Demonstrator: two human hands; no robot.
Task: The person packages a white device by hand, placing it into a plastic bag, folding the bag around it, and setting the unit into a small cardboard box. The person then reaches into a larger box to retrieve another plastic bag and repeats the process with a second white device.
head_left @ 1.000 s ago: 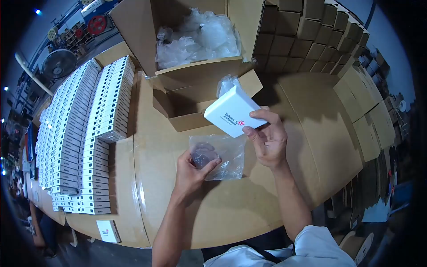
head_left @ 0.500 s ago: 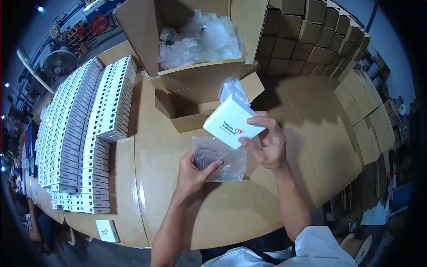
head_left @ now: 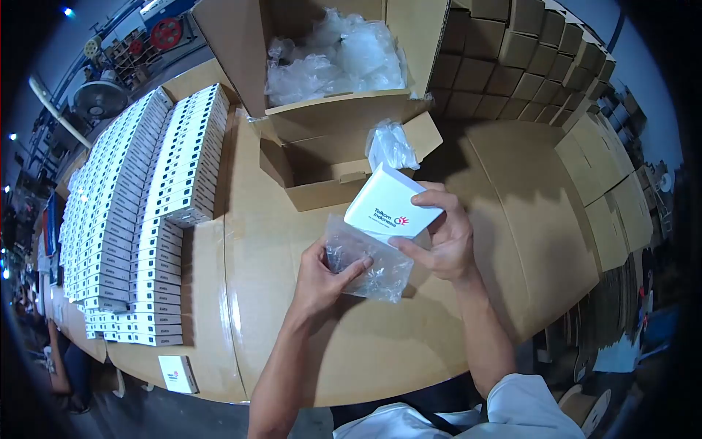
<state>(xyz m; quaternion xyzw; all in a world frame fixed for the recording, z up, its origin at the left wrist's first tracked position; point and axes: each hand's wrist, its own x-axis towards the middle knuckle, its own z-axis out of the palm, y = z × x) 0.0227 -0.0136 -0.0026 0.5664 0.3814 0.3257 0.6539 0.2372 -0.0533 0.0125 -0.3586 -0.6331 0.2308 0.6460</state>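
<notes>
My right hand [head_left: 444,238] grips a white box [head_left: 387,205] with "Telkom Indonesia" printed on it, thumb on the front and fingers at its right edge. A clear plastic bag [head_left: 376,271] is pinched in my left hand [head_left: 327,274], lower left of the box. The bag's upper edge meets the box's lower edge; whether the box is inside it I cannot tell. Behind them stands an open small carton [head_left: 322,196], with a plastic-wrapped item [head_left: 393,146] at its right side.
A large open carton [head_left: 411,44] holds many clear bags [head_left: 344,58]. Long rows of white boxes [head_left: 110,219] line the left, and one small white box [head_left: 178,374] lies at the front left edge. Brown cartons [head_left: 479,55] are stacked at the back right. A person's arm [head_left: 57,358] shows far left.
The bag has risen and tilted, and its upper edge now meets the white box. The box has shifted slightly right and down. Both hands keep their holds.
</notes>
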